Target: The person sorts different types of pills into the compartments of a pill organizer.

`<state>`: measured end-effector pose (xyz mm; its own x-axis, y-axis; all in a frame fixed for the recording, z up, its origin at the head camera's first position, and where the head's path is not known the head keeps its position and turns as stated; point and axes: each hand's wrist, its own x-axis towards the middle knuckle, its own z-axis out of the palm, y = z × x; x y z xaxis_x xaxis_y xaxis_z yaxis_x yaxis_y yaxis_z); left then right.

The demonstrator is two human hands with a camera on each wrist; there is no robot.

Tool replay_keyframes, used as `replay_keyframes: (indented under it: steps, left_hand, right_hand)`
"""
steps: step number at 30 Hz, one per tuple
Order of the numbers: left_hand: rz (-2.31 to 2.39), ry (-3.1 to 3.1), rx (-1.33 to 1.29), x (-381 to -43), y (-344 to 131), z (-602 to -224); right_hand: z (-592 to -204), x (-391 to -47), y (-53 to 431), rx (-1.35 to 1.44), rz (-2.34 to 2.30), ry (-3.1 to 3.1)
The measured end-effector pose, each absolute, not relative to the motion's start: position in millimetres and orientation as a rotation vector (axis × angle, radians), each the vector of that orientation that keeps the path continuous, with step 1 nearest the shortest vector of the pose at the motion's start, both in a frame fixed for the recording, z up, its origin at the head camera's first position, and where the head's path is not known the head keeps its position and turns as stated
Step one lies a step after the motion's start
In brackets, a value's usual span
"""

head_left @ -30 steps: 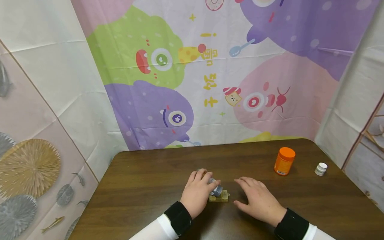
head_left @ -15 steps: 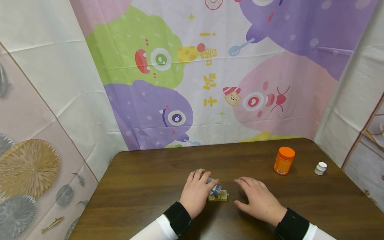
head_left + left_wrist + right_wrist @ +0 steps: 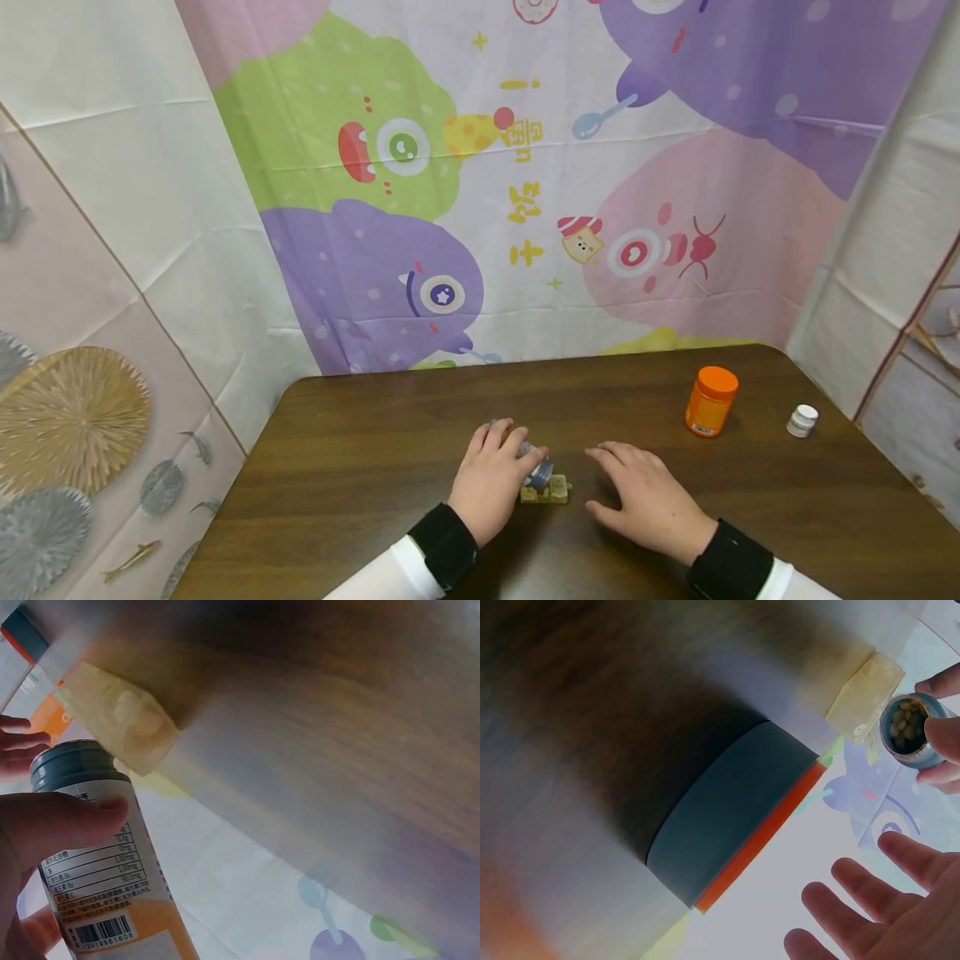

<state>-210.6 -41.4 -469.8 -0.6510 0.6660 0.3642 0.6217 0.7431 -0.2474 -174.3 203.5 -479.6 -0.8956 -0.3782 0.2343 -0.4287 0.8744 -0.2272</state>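
Observation:
My left hand (image 3: 489,482) grips a pill bottle (image 3: 539,474) with a white, orange-printed label and a blue-grey neck. The bottle is tilted, its uncapped mouth close above a small yellowish translucent pill box (image 3: 557,489). Pale tablets (image 3: 908,724) show inside the mouth in the right wrist view. Whether the mouth touches the box I cannot tell. To the right of the box, my right hand (image 3: 649,501) holds nothing, its fingers spread and relaxed. A curved blue-grey piece with an orange rim (image 3: 731,814), perhaps a cap, is near that hand in the right wrist view; the head view hides it.
On the brown table (image 3: 375,467), an orange jar (image 3: 711,403) stands at the back right. Farther right is a small white bottle (image 3: 802,422) with its cap on. A printed cloth (image 3: 540,317) hangs behind the table's far edge.

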Motion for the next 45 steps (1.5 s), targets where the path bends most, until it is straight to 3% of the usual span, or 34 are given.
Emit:
replay_keyframes:
  steps: [29,45]
  left_hand:
    - [-0.08,-2.576,-0.857,-201,-56,-475]
    - [-0.745,-2.782,-0.78,-155,-53,-453]
  right_hand:
    - [-483,-170,210,0.618,0.412,-2.843]
    - [-488,-165,238,0.602,0.391,-2.964]
